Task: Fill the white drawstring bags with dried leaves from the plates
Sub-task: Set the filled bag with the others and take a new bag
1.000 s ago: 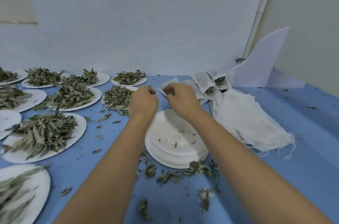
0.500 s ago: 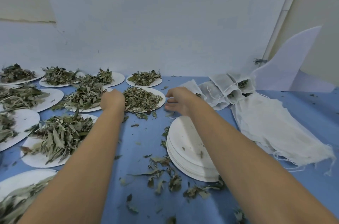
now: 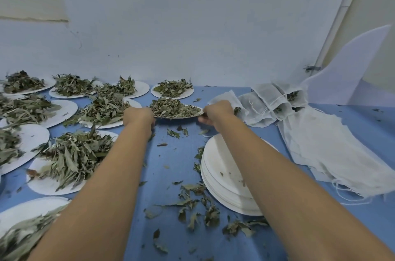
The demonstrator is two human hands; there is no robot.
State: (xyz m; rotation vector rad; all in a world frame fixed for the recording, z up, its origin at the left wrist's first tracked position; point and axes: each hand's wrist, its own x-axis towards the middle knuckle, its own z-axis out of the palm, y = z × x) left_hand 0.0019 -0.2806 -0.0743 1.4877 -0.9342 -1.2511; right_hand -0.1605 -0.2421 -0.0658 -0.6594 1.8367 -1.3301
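A white paper plate [image 3: 197,112] heaped with dried leaves [image 3: 174,108] hangs just above the blue table, slightly tilted. My left hand [image 3: 139,117] grips its left rim and my right hand [image 3: 217,114] grips its right rim. Several filled white drawstring bags [image 3: 267,102] lie in a row to the right of the plate, leaves showing at their mouths. A pile of flat empty white bags [image 3: 324,149] lies further right, strings trailing off its near edge.
Several more leaf-heaped plates [image 3: 70,154] cover the left of the blue table [image 3: 166,166]. A stack of empty plates [image 3: 226,177] sits under my right forearm. Loose leaves [image 3: 196,203] litter the middle. A white board [image 3: 342,72] leans at the back right.
Both hands left the bag by the filled row. My left hand swung left and back, my right moved in, and both now grip the plate of leaves, lifted off the table.
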